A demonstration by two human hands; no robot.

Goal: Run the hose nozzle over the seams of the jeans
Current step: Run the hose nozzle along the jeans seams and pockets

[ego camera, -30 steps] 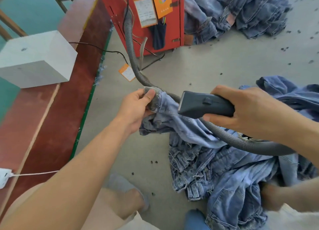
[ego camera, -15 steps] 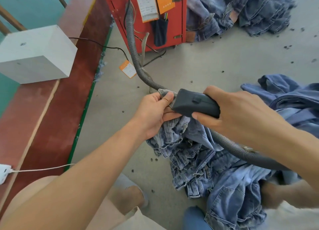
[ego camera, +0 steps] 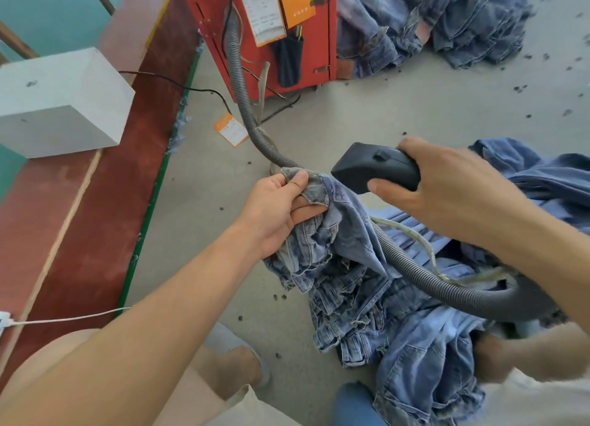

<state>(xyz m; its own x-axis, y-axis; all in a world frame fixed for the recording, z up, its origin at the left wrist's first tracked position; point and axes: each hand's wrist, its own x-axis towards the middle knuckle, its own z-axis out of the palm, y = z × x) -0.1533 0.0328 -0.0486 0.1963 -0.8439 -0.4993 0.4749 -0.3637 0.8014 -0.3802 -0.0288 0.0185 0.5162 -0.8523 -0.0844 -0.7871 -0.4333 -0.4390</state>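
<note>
My left hand [ego camera: 277,213] pinches the raised edge of a pair of blue jeans [ego camera: 357,266], thumb on top of a frayed seam. The rest of the jeans hangs down onto the floor and across my lap. My right hand [ego camera: 447,189] grips the dark hose nozzle [ego camera: 373,170], whose mouth points left and hovers just right of and above the held seam, a small gap apart. The grey ribbed hose [ego camera: 424,275] loops from the nozzle under my right forearm and runs up to the red machine [ego camera: 265,26].
A second heap of jeans [ego camera: 440,23] lies at the back right beside the red machine. More denim [ego camera: 542,176] lies at the right. A white block [ego camera: 57,103] sits on a red-brown ledge [ego camera: 95,221] at the left. Lint specks dot the grey floor [ego camera: 415,112].
The nozzle has lifted off the seam and moved right, away from my left hand. My left hand keeps its pinch on the jeans edge, now lower and further right than a second ago.
</note>
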